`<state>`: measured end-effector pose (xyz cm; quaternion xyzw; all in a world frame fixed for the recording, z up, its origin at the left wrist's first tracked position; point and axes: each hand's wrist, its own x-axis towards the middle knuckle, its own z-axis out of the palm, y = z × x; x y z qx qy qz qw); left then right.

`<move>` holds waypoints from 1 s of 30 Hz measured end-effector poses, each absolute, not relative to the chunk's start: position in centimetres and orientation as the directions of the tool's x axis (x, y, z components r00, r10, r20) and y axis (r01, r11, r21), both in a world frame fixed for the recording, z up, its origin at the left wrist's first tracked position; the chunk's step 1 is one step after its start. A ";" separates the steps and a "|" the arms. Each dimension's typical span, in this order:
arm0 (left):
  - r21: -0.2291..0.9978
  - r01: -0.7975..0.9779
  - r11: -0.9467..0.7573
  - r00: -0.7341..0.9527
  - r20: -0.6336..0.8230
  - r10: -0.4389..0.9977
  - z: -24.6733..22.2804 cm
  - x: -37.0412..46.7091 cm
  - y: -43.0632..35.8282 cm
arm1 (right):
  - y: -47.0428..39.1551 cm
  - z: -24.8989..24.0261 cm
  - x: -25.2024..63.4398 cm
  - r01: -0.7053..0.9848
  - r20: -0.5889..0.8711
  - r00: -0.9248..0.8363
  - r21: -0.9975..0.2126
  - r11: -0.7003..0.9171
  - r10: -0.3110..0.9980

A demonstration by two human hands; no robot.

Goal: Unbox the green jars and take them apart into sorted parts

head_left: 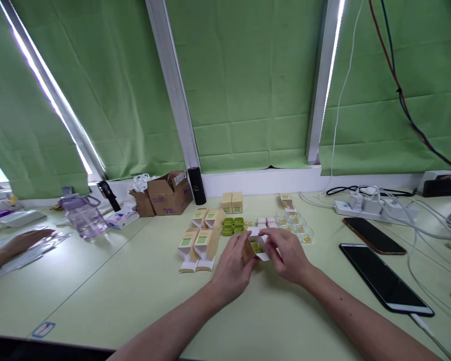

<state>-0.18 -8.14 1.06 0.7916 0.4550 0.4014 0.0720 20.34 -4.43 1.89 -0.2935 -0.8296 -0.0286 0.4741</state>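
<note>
Between my hands is a small open kraft box (249,249) with white flaps and a green piece (256,246) inside. My left hand (233,265) holds the box by its left side. My right hand (287,254) is at the right flap, thumb and fingers bent together at its edge. Beyond them sit green square containers (233,225), small pink and white blocks (266,221) and clear round cups with yellow bits (295,225). Left of my hands stand several open kraft boxes (206,237) with green labels. Two closed boxes (232,202) stand farther back, and another open box (286,201) lies at the back right.
Two phones (385,278) (374,234), a power strip (372,210) and cables lie at right. A cardboard carton (170,194), black cylinder (197,186), tissue pack (122,217) and purple bottle (83,215) stand back left. Another person's hand (30,239) rests on plastic bags at far left.
</note>
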 end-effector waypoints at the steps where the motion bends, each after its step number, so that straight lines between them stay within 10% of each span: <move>1: 0.493 0.657 -0.570 0.256 0.566 0.784 1.0 -0.2 -8.1 | -4.4 1.9 20.4 0.516 0.791 -0.409 -0.210 0.831 0.454; 12: 0.483 0.654 -0.582 0.227 0.609 0.760 1.0 -0.5 -7.9 | -4.6 2.0 20.2 0.457 0.737 -0.483 -0.248 0.854 0.472; 30: 0.109 0.790 -0.603 0.372 0.697 0.613 1.0 -0.6 -8.2 | -3.6 0.0 17.9 0.355 0.640 -0.174 -0.669 0.654 0.749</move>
